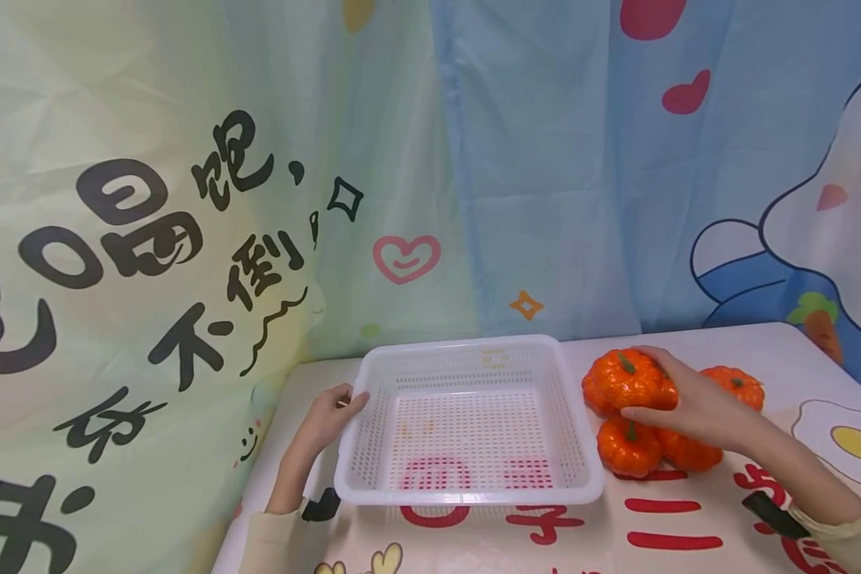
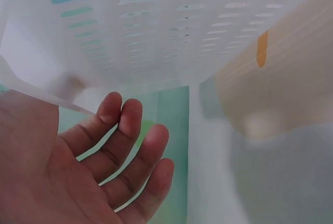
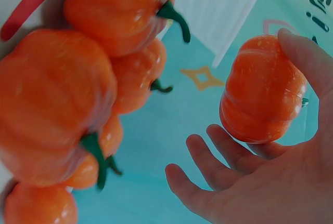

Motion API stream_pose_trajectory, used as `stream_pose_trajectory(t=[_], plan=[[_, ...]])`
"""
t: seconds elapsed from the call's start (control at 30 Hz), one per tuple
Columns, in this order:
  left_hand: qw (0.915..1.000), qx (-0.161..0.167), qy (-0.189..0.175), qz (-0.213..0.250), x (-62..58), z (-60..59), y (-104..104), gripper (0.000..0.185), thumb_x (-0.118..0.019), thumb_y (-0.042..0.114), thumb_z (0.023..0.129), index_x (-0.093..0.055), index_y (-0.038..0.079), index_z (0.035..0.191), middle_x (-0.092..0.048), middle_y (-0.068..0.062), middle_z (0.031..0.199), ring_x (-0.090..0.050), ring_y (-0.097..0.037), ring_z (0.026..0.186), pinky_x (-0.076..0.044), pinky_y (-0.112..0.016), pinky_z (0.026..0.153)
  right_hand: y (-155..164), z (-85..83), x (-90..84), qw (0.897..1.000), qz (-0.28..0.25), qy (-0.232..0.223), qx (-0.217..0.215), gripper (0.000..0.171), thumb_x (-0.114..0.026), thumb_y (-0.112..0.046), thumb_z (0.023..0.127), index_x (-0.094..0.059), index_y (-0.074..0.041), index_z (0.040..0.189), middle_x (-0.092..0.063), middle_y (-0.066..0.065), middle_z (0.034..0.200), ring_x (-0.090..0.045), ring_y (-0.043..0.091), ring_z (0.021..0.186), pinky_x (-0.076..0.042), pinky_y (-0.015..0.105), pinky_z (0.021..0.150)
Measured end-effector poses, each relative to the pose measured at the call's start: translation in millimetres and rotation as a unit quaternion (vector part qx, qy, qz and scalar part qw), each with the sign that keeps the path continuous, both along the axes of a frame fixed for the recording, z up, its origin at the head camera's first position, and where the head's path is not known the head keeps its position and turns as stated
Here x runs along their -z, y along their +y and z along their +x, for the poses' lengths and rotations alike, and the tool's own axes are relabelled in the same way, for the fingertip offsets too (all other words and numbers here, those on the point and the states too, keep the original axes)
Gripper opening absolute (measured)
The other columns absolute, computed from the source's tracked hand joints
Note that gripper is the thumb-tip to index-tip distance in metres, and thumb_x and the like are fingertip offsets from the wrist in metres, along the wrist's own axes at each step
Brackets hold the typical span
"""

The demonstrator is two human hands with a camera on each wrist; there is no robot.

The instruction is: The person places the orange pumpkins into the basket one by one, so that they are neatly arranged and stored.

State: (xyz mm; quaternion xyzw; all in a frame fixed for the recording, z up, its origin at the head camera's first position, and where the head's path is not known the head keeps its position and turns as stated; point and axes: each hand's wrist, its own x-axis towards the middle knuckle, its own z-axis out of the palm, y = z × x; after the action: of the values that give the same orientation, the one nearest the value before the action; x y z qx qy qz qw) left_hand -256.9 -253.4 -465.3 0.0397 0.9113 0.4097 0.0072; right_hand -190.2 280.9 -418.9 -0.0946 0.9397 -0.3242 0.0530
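Note:
A white perforated basket (image 1: 466,496) stands on the table with nothing in it. My left hand (image 1: 351,399) touches its left rim; in the left wrist view the fingers (image 2: 125,130) lie loosely straight beside the basket wall (image 2: 156,31). Right of the basket lies a heap of several orange toy pumpkins (image 1: 627,448) with green stems. My right hand (image 1: 634,383) grips the topmost pumpkin (image 1: 606,387), thumb on one side and fingers on the other. In the right wrist view this pumpkin (image 3: 263,96) sits apart from the other pumpkins (image 3: 52,104).
The table carries a printed cloth (image 1: 689,518) with red characters and a fried-egg picture (image 1: 857,442). A cartoon fabric backdrop (image 1: 186,239) hangs close behind and on the left. The table's left edge runs just beyond my left forearm.

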Motion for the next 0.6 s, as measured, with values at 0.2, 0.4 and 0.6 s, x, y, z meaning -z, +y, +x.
stream_pose_trajectory(t=[0.2,0.4,0.6], plan=[[0.9999,-0.002,0.002,0.013,1.3,1.9,1.6,0.024,-0.067,0.029,0.097,-0.064,0.006,0.092,-0.068,-0.009,0.091,-0.064,-0.016,0.075,-0.055,-0.028,0.062,-18.3,-3.9,-4.3,1.0,-0.012,-0.004,-0.019,0.106,-0.076,-0.057,0.082,-0.017,-0.011,0.157,-0.04,0.024,0.149,-0.048,0.046,0.126,-0.056,0.062,0.082],[0.9999,-0.004,-0.001,0.015,2.3,1.5,1.3,0.022,-0.066,0.029,0.097,-0.064,0.007,0.094,-0.068,-0.009,0.091,-0.063,-0.016,0.073,-0.056,-0.029,0.062,-34.1,-9.8,-13.2,0.999,-0.02,-0.001,-0.034,0.101,-0.078,-0.055,0.08,-0.023,-0.016,0.156,-0.046,0.019,0.147,-0.052,0.041,0.125,-0.058,0.058,0.079],[0.9999,-0.006,0.009,0.01,0.5,2.4,1.7,0.023,-0.066,0.029,0.097,-0.065,0.006,0.095,-0.069,-0.01,0.093,-0.064,-0.016,0.074,-0.056,-0.029,0.062,-49.9,-13.6,-20.1,0.997,-0.033,0.01,-0.063,0.097,-0.08,-0.052,0.08,-0.028,-0.017,0.154,-0.048,0.016,0.145,-0.053,0.038,0.125,-0.059,0.056,0.08]])
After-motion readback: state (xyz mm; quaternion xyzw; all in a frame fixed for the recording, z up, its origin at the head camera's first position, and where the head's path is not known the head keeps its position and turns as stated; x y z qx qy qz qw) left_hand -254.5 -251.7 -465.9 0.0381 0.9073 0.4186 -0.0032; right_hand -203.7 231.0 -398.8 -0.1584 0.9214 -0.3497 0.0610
